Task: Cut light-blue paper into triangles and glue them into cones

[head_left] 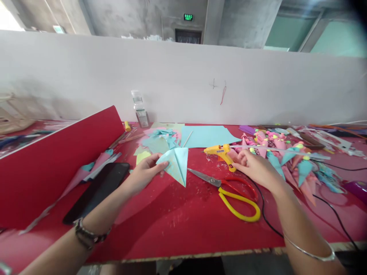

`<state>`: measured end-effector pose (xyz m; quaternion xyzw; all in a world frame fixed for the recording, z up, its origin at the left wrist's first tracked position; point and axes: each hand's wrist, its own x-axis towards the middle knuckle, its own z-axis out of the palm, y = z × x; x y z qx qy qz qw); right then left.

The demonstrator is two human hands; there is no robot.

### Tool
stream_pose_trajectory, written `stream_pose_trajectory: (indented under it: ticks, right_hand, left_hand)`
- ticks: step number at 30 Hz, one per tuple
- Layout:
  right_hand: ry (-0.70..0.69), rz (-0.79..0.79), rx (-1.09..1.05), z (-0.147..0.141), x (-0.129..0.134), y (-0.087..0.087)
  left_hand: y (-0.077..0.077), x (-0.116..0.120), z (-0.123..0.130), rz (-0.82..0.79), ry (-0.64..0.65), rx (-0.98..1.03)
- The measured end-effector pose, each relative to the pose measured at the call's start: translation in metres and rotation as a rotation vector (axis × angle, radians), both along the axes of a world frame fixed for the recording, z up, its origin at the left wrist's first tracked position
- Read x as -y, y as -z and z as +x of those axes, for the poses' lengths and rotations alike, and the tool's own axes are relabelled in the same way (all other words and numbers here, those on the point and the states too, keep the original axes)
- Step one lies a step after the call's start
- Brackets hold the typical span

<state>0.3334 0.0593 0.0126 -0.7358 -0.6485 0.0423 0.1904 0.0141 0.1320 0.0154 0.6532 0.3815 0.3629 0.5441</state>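
Observation:
Between the fingers and thumb of my left hand [149, 168] is a folded light blue paper [174, 164], its creased point hanging down over the table. My right hand [254, 166] has its fingers curled and its thumb against the handle of a yellow glue gun [222, 152]. A long translucent glue stick [286, 150] sticks out of the gun's back, and the nozzle points left. Just below the gun lie scissors [239, 204] with one red and one yellow handle loop, blades toward the blue paper.
Blue paper sheets [210, 136] and scraps lie behind my hands. On the right is a pile of pink and blue paper cones [286, 152], with a black cord [266, 217] in front. A black phone [97, 193] lies beside a red board [63, 168] on the left.

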Motion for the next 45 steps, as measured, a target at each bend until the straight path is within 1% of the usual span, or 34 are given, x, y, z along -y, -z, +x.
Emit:
stream_pose_trajectory:
  ticks: [1,2,4,8,10,13,18,22,25,28,30,32,35,39,45]
  right_hand:
    - [-0.046,-0.025,-0.087,-0.004,0.003,-0.004]
    - [-0.122,-0.041,-0.179,-0.010,0.005,-0.006]
    - [-0.317,-0.078,-0.370,-0.027,0.007,-0.004]
    - [-0.568,-0.189,-0.805,-0.062,0.003,0.012]
    - [-0.636,-0.212,-0.940,-0.072,0.001,0.020]
    - [-0.654,-0.239,-1.047,-0.076,0.001,0.025]
    - [-0.649,-0.288,-1.037,-0.079,0.005,0.021]
    - [-0.655,-0.327,-1.035,-0.081,0.005,0.021]
    - [-0.664,-0.317,-0.985,-0.082,0.005,0.023]
    - [-0.647,-0.258,-0.925,-0.083,0.004,0.023]
    - [-0.630,-0.217,-0.907,-0.084,0.003,0.023]
    - [-0.620,-0.192,-0.903,-0.084,0.003,0.024]
    - [-0.597,-0.179,-0.898,-0.084,0.002,0.026]
    - [-0.549,-0.199,-0.894,-0.083,0.002,0.030]
    - [-0.554,-0.224,-0.948,-0.090,0.005,0.031]
  left_hand:
    - [-0.001,0.000,0.004,-0.012,0.003,0.046]
    - [0.000,0.000,0.009,-0.029,0.014,0.085]
    - [0.002,0.002,0.019,-0.070,0.060,0.120]
    - [0.012,0.011,0.034,-0.122,0.178,0.065]
    - [0.017,0.016,0.036,-0.143,0.213,0.005]
    - [0.021,0.021,0.036,-0.169,0.243,-0.063]
    - [0.021,0.027,0.037,-0.165,0.241,-0.076]
    - [0.023,0.030,0.041,-0.171,0.223,-0.089]
    - [0.026,0.031,0.042,-0.219,0.226,-0.052]
    - [0.028,0.032,0.042,-0.315,0.239,0.032]
    - [0.030,0.032,0.042,-0.367,0.262,0.094]
    - [0.031,0.032,0.041,-0.378,0.298,0.139]
    - [0.031,0.031,0.042,-0.310,0.314,0.145]
    - [0.028,0.032,0.045,-0.176,0.273,0.069]
    - [0.026,0.038,0.050,-0.085,0.276,0.046]
